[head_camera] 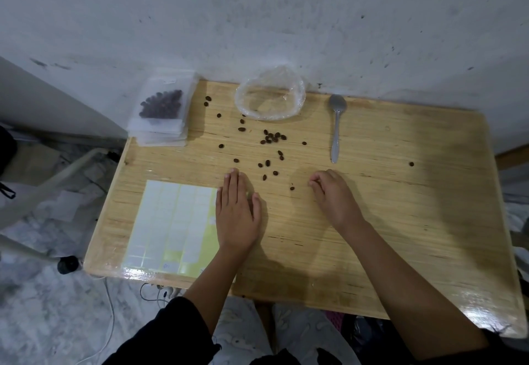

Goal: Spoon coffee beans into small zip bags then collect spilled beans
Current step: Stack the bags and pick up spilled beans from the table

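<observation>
Left hand (pixel 237 215) lay flat and relaxed on the table (pixel 400 221); right hand (pixel 332 193) was curled, whether around anything I couldn't tell. Spilled beans (pixel 272 137) lay scattered just beyond both hands. Collecting looked like the step, and next came pinching them up.

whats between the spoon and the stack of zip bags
In the head view, the open clear plastic bag and loose coffee beans lie between the spoon and the zip bag stack.

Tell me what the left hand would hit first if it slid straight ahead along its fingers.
Most likely the bean just beyond the fingertips of the left hand, which lies flat and seems level with it.
</observation>
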Motion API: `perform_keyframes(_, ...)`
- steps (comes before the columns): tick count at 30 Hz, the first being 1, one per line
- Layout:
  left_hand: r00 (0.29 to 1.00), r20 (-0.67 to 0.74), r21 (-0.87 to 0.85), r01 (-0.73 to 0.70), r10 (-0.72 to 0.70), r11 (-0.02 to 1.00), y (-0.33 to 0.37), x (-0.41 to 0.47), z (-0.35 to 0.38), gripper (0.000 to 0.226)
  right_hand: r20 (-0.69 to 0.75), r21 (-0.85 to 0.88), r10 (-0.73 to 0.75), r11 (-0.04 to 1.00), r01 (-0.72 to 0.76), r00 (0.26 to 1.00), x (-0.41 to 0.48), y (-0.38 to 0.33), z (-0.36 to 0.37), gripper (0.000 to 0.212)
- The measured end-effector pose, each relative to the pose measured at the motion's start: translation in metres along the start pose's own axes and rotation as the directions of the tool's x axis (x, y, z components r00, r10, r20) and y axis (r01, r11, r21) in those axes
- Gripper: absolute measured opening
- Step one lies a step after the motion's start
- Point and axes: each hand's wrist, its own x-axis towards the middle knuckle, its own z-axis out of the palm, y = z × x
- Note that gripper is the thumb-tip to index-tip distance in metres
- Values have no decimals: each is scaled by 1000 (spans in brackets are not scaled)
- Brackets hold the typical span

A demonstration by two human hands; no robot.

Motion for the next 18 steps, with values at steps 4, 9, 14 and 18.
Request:
perform_keyframes(4,1000,0,0,1,-1,1000,0,0,0,64,-13,-101,-41,994,40,999,-2,0,5,18)
perform_keyframes(9,1000,7,-5,7,-7,1000,-1,0,0,63,-11,-160,-61,985,58,998,-3,1,9,19)
perform_keyframes(14,1000,14,-11,7,-7,1000,-1,0,0,63,-5,-7,45,999,-45,999,-1,1,7,17)
perform_keyframes(18,1000,4,-4,5,-5,1000,0,0,0,63,-35,422,319,864,-275,947,1,-9,-5,16)
